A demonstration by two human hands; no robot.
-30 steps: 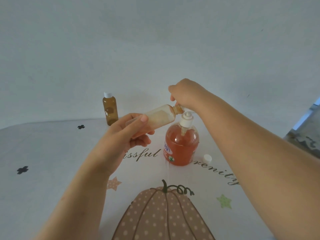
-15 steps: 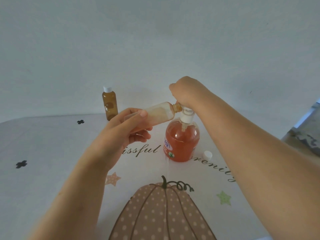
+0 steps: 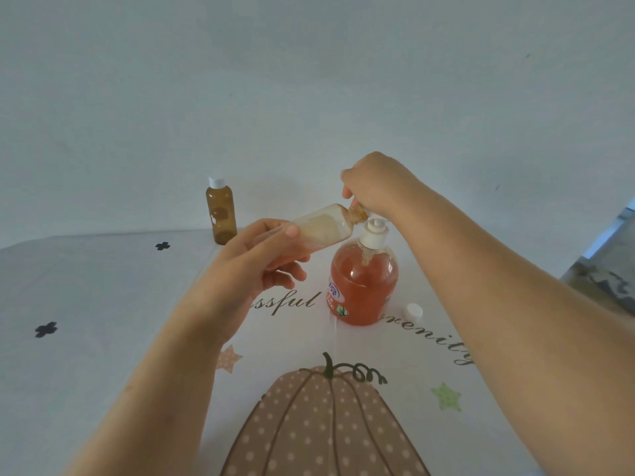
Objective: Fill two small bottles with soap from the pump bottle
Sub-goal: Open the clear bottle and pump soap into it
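Observation:
My left hand (image 3: 254, 269) grips a small clear bottle (image 3: 323, 228), tilted almost flat, its open neck up against the pump nozzle. Pale soap coats its inside. The pump bottle (image 3: 364, 286), round and full of orange soap, stands on the tablecloth below. My right hand (image 3: 374, 183) sits on top of the pump head with fingers curled down around it, hiding the head and nozzle. A second small bottle (image 3: 221, 214), amber with a white cap, stands upright at the back left, apart from both hands.
A loose white cap (image 3: 413, 311) lies on the tablecloth (image 3: 103, 304) just right of the pump bottle. The cloth carries a pumpkin print (image 3: 323, 424) near me and script lettering. A plain wall rises behind the table.
Both hands stay in place, the small bottle's neck still at the nozzle. Only the view has shifted slightly.

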